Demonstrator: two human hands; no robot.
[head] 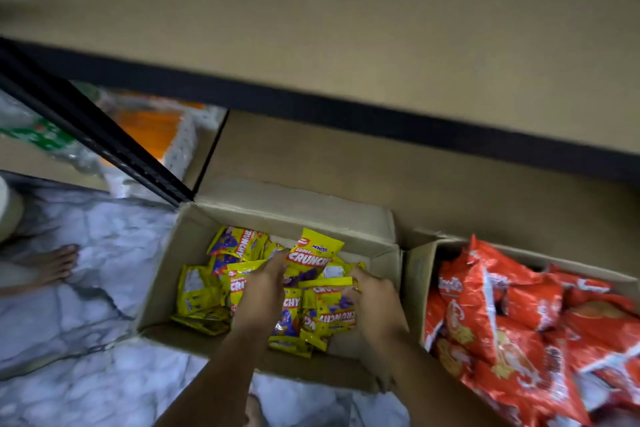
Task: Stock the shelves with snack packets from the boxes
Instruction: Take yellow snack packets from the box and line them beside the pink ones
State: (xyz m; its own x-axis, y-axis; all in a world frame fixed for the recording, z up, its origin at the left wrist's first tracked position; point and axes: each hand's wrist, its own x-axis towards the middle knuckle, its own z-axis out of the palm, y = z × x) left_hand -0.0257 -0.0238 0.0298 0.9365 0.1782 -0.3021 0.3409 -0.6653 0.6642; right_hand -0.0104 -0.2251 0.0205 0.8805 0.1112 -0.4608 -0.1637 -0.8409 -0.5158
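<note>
An open cardboard box (pixel 166 263) on the floor holds several yellow Crunchy snack packets (pixel 201 295). Both my hands are inside it. My left hand (pixel 265 288) holds an upright yellow packet (pixel 317 253) by its lower left corner. My right hand (pixel 375 302) grips the edges of several yellow packets (pixel 329 308) stacked between my hands. To the right, a second box (pixel 415 274) is full of red-orange snack packets (pixel 485 315). The tan shelf boards (pixel 346 28) above and behind the boxes carry nothing in view.
A black shelf upright (pixel 104 142) slants down to the yellow box's back left corner. Wrapped goods in orange, white and green (pixel 156 135) sit behind it at the left. Another person's bare foot (pixel 52 263) stands on the marble floor (pixel 86 288).
</note>
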